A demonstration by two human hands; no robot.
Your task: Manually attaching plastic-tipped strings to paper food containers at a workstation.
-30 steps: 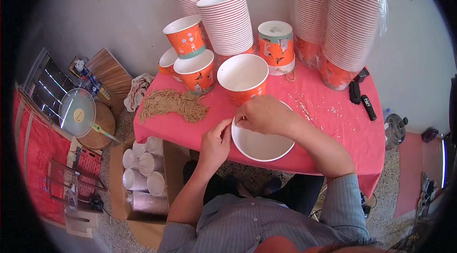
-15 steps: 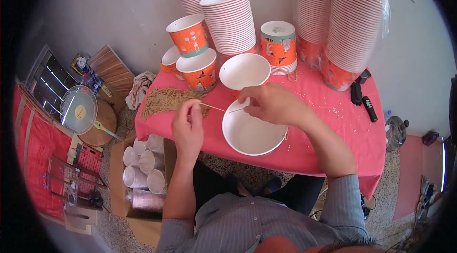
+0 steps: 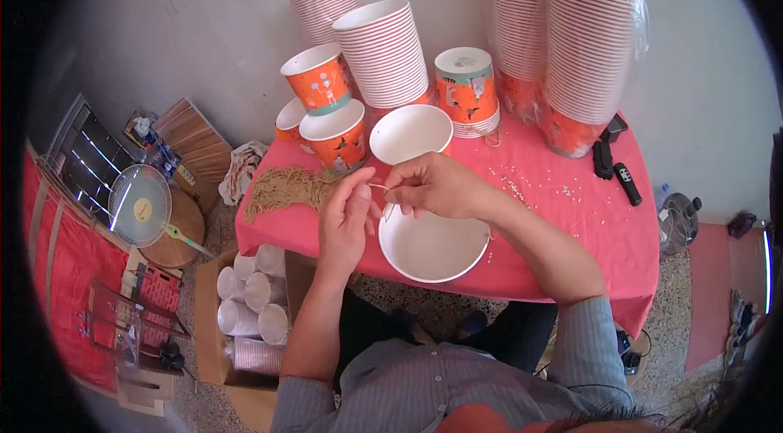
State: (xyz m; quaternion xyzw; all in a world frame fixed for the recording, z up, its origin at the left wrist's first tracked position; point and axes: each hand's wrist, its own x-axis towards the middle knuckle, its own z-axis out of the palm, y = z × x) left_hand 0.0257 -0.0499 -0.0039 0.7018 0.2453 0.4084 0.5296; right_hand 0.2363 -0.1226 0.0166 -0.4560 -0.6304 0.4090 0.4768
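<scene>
A white paper bucket stands open side up at the table's front edge. Over its far left rim my two hands meet. A thin tan cord runs the short gap between them. My left hand pinches one part of the cord between thumb and fingertips, just left of the rim. My right hand has thumb and forefinger closed on the cord too, above the rim. Another bit of cord shows at the bucket's right side. A pile of loose tan cords lies left of my left hand.
Behind are orange printed buckets, a tall bucket stack and bagged stacks. Small white beads dot the pink tablecloth. A black remote lies at right. An open carton of white cups stands on the floor at left.
My hands have come closer together, so the cord that was stretched between them now spans only a short gap. The whole view has shifted slightly.
</scene>
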